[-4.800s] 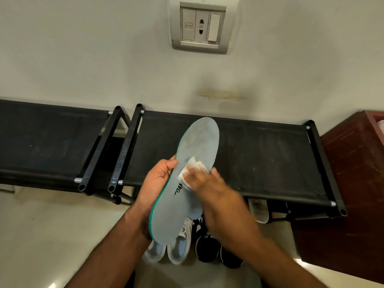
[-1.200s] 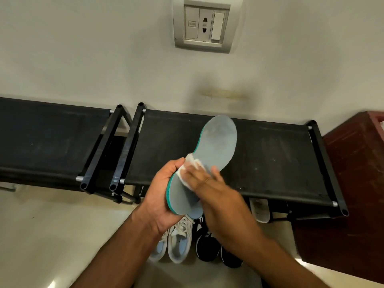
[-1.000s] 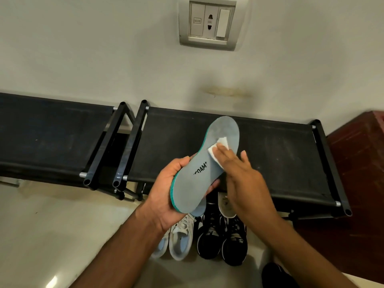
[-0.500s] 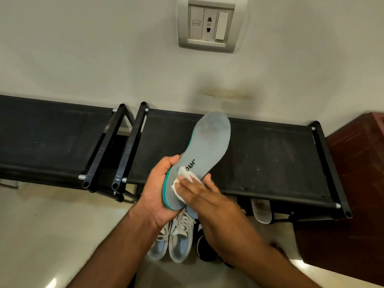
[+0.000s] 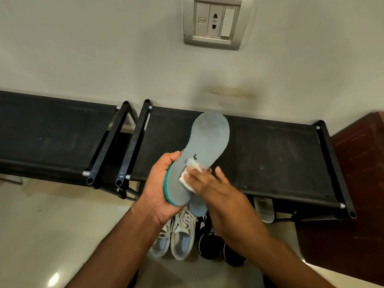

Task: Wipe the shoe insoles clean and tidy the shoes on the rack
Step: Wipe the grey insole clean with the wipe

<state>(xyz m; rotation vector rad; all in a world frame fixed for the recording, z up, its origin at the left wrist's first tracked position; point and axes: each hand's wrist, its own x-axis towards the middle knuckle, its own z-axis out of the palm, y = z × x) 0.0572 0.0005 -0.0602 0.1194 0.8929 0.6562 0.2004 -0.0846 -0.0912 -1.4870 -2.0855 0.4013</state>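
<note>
Behind the black shoe rack point(image 5: 270, 159) stands a pale wall with a socket plate point(image 5: 213, 23). Above the rack's front rail, the left hand point(image 5: 160, 188) has its fingers clamped on the heel end of a grey insole point(image 5: 209, 138) with a teal edge. The right hand point(image 5: 212, 188) presses a white wipe point(image 5: 188, 177) flat against the insole, fingers together on the wipe. The step in hand is judged to be wiping; the next move calls for strokes toward the toe. Only "+" of the insole print is legible. White sneakers point(image 5: 178, 235) and black shoes point(image 5: 216, 244) sit on the floor below the rack.
</note>
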